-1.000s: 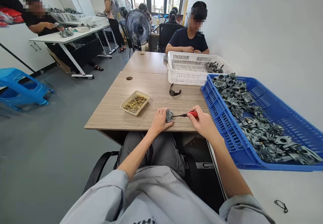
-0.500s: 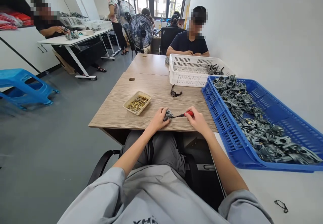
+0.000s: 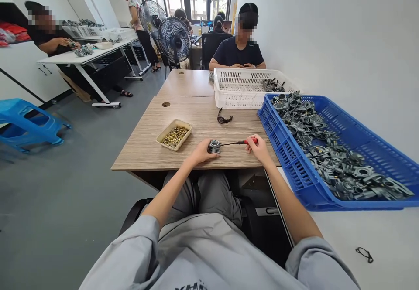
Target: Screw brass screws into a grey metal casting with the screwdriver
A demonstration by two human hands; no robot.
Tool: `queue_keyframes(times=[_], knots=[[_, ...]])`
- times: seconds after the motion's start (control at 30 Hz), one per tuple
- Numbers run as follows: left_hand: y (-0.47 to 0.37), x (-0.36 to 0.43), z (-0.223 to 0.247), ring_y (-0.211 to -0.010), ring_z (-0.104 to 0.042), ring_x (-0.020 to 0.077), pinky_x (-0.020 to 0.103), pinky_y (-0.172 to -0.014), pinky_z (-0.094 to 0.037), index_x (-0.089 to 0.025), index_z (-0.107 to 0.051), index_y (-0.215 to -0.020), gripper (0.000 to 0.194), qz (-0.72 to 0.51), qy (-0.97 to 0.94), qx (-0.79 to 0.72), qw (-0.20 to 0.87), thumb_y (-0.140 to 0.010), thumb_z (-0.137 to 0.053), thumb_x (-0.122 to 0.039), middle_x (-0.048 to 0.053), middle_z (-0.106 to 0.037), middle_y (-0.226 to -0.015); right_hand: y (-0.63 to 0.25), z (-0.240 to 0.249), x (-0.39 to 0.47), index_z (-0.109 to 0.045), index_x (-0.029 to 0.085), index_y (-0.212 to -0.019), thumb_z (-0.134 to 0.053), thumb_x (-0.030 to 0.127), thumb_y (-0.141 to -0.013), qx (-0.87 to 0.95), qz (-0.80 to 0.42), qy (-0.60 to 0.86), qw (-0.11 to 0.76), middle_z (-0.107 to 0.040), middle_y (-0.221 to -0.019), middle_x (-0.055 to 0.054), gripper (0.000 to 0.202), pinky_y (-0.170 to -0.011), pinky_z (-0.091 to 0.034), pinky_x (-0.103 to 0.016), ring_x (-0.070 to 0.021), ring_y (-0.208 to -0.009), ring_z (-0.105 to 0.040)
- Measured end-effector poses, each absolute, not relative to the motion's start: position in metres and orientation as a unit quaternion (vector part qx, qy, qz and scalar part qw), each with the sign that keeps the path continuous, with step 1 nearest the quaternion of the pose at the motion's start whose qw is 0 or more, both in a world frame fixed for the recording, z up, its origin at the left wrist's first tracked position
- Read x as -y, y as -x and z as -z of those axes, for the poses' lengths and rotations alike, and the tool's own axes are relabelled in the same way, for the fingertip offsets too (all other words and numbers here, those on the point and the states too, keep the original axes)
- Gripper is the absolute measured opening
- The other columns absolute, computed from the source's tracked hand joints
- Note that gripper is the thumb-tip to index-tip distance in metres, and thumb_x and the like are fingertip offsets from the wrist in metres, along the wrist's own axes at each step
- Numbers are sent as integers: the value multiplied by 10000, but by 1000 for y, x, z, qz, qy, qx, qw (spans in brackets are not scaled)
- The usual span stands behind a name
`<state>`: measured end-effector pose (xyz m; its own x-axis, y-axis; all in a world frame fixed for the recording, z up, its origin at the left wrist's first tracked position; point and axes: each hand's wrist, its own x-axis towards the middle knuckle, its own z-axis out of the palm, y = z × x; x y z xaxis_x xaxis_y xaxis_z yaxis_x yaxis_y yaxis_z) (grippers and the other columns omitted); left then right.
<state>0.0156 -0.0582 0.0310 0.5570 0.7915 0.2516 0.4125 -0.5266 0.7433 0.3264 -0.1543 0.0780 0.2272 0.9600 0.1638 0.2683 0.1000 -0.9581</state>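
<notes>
My left hand (image 3: 202, 152) is closed around a small grey cast-metal part (image 3: 214, 146) with a round opening on top, held at the front of the wooden table (image 3: 193, 107). In my right hand (image 3: 258, 149) is a screwdriver (image 3: 240, 142) with a red and black handle, pinched between the fingers. Its dark shaft lies nearly level and its tip meets the right side of the metal part. Left of my hands stands a cream tray (image 3: 160, 140) of brass-coloured screws (image 3: 175, 136).
A blue crate (image 3: 294, 172) heaped with grey metal parts is at my right, behind it a white basket (image 3: 235, 100). A wristwatch (image 3: 224, 118) lies past my hands. A person (image 3: 240, 54) sits opposite. A blue stool (image 3: 29, 122) and fans (image 3: 175, 40) stand further off.
The metal part is now more upright, its round opening facing up. My right hand has shifted slightly right and the screwdriver is more level. The whole view has turned a little.
</notes>
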Motion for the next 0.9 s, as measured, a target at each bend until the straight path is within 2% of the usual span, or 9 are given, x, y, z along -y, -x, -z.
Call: queue_keyframes(times=[0.13,0.33,0.57,0.7,0.77,0.9], knots=[[-23,53,-26,-1104,-766,303,468,-1007,-656,-231,-728,-1292,571,-347,-786,-400,318,-817,-963,-444,111,-803,-1251,-334,-55,148,-561,266,-928,-851,874,-830,403,-402,586,577,-691,-680,-6,682,-518,-556,-273,-163,-560,-624],[-27,53,-12,-1299,-724,343,527,-1146,-600,-217,-681,-1424,619,-384,-779,-408,281,-881,-907,-410,148,-778,-1397,-344,-42,153,-578,252,-930,-960,704,-784,364,-503,544,564,-775,-764,-34,610,-554,-562,-218,-156,-630,-714],[-24,57,-6,-1411,-685,368,552,-1237,-546,-227,-629,-1541,701,-376,-786,-416,262,-918,-888,-418,166,-749,-1487,-349,-39,151,-665,212,-970,-926,674,-859,414,-546,529,501,-798,-754,-77,542,-530,-553,-239,-160,-562,-693],[-24,57,-5,-1334,-736,336,508,-1159,-604,-235,-539,-1683,811,-389,-767,-421,288,-959,-852,-426,168,-746,-1504,-350,-36,150,-673,208,-945,-907,687,-883,414,-545,531,500,-800,-739,-89,537,-501,-543,-240,-160,-532,-681],[-24,56,-5,-1277,-766,316,491,-1115,-629,-250,-486,-1743,800,-401,-752,-426,305,-1025,-789,-429,165,-756,-1499,-350,-36,150,-671,209,-940,-890,689,-906,408,-542,536,502,-796,-726,-91,529,-484,-533,-238,-159,-517,-673],[-23,55,-5,-1297,-767,336,519,-1143,-624,-262,-523,-1734,708,-407,-747,-428,305,-1081,-737,-429,165,-777,-1487,-349,-35,150,-654,210,-925,-868,704,-935,399,-540,542,506,-798,-717,-103,539,-481,-532,-229,-153,-509,-668]])
